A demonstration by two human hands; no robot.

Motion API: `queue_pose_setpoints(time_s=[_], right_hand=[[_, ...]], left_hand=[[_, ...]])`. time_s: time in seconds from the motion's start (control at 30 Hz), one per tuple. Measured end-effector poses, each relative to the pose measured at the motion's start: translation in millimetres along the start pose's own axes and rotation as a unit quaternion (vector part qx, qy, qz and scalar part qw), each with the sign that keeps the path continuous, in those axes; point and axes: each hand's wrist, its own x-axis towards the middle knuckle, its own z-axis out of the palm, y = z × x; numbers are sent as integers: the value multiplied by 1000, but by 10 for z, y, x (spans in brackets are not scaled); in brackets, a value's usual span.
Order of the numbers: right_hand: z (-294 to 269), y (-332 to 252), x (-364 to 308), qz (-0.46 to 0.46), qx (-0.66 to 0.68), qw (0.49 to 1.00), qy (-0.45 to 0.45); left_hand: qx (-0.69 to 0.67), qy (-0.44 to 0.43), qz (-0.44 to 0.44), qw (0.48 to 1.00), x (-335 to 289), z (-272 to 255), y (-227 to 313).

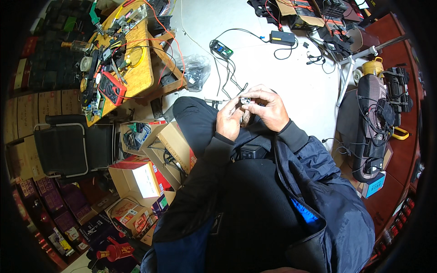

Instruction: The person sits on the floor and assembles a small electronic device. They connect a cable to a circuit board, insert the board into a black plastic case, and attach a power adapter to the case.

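Note:
Both my hands meet above my knees and pinch a small grey electronic part (246, 100) between their fingertips. My left hand (229, 119) grips it from the left and below. My right hand (268, 108) closes over it from the right and above. A thin dark wire hangs from the part toward the floor. A black box (253, 151) rests on my lap just under the hands. I wear a dark blue jacket.
A wooden table (136, 73) at upper left holds a red multimeter (111, 88), tools and wires. Open cardboard boxes (150, 150) stand at my left, beside a black chair (68, 145). Black adapters and cables (282, 37) lie on the white floor ahead. A cluttered seat (375, 123) stands right.

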Motion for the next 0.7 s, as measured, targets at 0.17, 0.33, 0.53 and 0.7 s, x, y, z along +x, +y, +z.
queue_pose_setpoints(time_s=[0.17,0.33,0.53,0.7], right_hand=[[18,8,4,-16,15,1000,12],[25,31,-1,-12,9,1000,16],[28,39,-7,8,22,1000,17],[1,13,-13,7,-4,1000,4]], left_hand=[[2,4,4,1000,1,-4,-27],[-9,-2,10,1000,-3,-8,-43],[3,-5,0,1000,-4,-22,-41],[-18,-2,17,1000,-2,1,-53]])
